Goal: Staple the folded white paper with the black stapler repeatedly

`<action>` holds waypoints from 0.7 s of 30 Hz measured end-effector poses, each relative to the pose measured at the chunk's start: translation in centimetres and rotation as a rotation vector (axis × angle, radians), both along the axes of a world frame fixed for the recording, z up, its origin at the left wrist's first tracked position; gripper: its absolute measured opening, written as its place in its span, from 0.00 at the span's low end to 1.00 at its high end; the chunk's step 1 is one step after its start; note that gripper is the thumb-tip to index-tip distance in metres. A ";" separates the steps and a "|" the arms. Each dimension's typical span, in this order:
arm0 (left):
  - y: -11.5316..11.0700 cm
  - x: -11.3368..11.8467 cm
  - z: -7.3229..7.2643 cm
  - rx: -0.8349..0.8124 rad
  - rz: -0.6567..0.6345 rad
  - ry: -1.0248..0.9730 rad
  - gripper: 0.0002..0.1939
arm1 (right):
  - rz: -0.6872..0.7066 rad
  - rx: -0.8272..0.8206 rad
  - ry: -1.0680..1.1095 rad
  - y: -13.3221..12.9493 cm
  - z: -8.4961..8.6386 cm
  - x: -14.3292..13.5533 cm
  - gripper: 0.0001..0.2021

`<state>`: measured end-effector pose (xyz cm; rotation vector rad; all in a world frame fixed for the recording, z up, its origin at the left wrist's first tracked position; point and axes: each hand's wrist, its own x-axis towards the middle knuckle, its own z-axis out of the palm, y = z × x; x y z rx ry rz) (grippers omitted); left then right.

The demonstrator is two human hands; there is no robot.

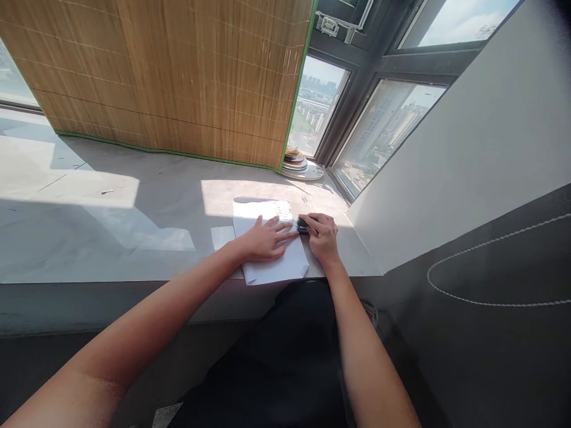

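While your left hand (265,239) lies flat on the white paper (273,272), fingers spread, the small black object (303,226) sits just to its right, by the sheet's edge. Your right hand (325,235), the nearer one, closes its fingers around that object — they hide its long axis — while the sheet runs lengthwise away from you beneath your left palm.

L hand (269,239) flat on paper (274,270), R hand (322,236) w/ black object (304,225).
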<state>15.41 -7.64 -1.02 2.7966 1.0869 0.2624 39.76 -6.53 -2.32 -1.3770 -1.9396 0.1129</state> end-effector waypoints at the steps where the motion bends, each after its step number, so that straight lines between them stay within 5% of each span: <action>1: 0.0 0.0 0.0 -0.003 0.000 -0.005 0.34 | -0.004 0.001 -0.005 0.0 0.0 0.0 0.25; 21: -0.9 0.3 1.4 -0.060 0.051 0.078 0.33 | -0.086 -0.074 -0.313 -0.9 1.1 -1.6 0.31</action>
